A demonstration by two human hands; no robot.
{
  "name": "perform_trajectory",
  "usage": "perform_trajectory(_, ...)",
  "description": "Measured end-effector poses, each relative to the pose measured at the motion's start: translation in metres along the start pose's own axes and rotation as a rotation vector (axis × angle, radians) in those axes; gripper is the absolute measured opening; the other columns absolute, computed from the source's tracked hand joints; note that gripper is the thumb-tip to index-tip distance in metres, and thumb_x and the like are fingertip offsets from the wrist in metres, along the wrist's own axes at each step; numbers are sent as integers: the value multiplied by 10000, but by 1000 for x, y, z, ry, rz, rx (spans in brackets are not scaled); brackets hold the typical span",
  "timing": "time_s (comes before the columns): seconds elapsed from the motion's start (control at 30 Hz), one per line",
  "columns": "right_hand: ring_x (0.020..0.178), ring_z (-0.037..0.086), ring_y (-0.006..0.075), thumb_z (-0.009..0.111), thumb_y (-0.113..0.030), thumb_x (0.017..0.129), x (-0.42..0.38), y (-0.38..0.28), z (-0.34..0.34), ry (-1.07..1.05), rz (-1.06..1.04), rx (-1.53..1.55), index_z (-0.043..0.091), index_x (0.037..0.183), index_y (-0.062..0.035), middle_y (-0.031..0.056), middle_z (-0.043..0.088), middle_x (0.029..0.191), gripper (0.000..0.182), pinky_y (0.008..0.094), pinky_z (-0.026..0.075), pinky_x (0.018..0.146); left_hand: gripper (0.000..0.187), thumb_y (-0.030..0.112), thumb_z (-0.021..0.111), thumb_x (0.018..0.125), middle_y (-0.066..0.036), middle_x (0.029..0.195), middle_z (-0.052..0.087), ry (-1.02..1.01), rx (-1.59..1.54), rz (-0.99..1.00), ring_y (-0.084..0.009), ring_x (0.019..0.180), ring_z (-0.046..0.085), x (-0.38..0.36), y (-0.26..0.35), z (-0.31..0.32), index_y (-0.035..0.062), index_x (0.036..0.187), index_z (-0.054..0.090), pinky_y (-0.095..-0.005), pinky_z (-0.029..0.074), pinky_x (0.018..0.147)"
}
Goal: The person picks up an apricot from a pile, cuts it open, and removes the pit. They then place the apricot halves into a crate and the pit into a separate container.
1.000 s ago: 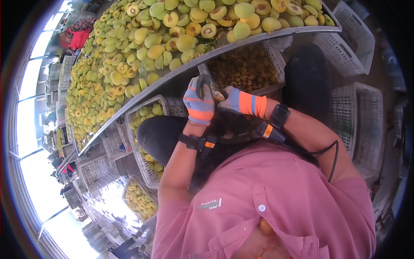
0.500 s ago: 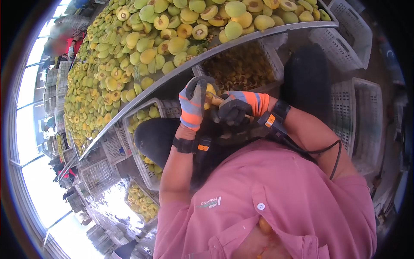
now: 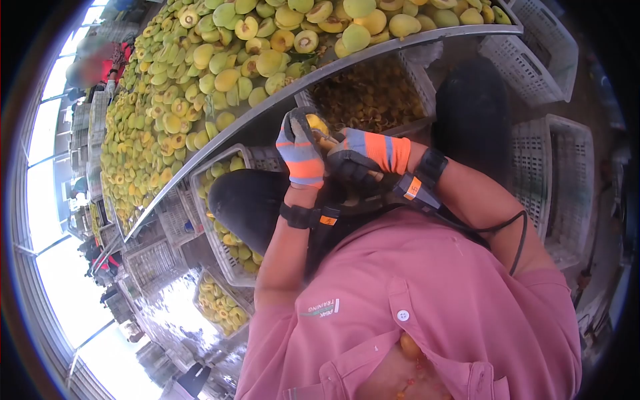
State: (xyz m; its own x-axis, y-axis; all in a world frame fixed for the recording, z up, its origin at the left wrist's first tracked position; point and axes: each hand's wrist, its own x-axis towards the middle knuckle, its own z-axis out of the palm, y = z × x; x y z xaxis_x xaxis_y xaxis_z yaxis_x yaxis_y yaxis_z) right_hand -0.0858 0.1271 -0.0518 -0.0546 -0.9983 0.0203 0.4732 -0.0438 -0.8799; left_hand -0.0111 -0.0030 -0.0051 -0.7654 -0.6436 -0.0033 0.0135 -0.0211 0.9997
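Note:
My left hand, in a grey, orange and blue work glove, is closed around a yellow peach half. My right hand, gloved alike, grips a small wooden-handled pitting tool. The tool's front end meets the fruit; its tip is hidden there. Both hands are together in front of my knees, just short of the metal rim of a table heaped with green-yellow peach halves.
Beneath the rim stands a crate of brown pits and scraps. A white crate of peaches is beside my left knee; another peach-filled crate lies behind it. Crates stand at right. A person in red is at far left.
My left hand has tilted slightly and shifted a little toward the right, and more of the yellow fruit shows. The right hand stays at the fruit with the tool.

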Motion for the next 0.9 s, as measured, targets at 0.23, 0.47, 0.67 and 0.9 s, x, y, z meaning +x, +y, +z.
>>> perform_trajectory(0.23, 459, 392, 21, 531, -137, 916, -15, -45, 17, -122, 409, 781, 588, 878, -32, -63, 421, 594, 125, 180, 299, 386, 331, 272, 464, 996, -48, 819, 623, -172, 194, 223, -115, 714, 575, 3, 13, -8, -15, 973, 626, -248, 471, 637)
perform_trajectory(0.47, 460, 417, 79, 530, -201, 929, -5, -35, 24, -2, 344, 737, 577, 906, -16, -30, 431, 583, 193, 223, 333, 406, 418, 367, 530, 966, -39, 718, 610, -80, -248, -110, -116, 651, 569, 4, 11, -5, -23, 860, 636, -256, 457, 605)
perform_trajectory(0.67, 455, 375, 36, 483, -130, 959, -3, 1, 8, -87, 421, 876, 584, 965, -33, -70, 404, 623, 140, 204, 294, 387, 483, 503, 553, 921, -30, 715, 592, -170, 31, -467, -126, 617, 558, 10, -29, -23, 34, 842, 640, -277, 456, 570)
perform_trajectory(0.9, 434, 383, 57, 548, -195, 928, -2, -17, -33, 270, 327, 779, 599, 945, -70, -62, 425, 589, 136, 241, 293, 389, 494, 533, 542, 908, -63, 839, 658, -118, -493, -675, -198, 733, 660, 27, -47, -44, 61, 1038, 612, -320, 549, 638)
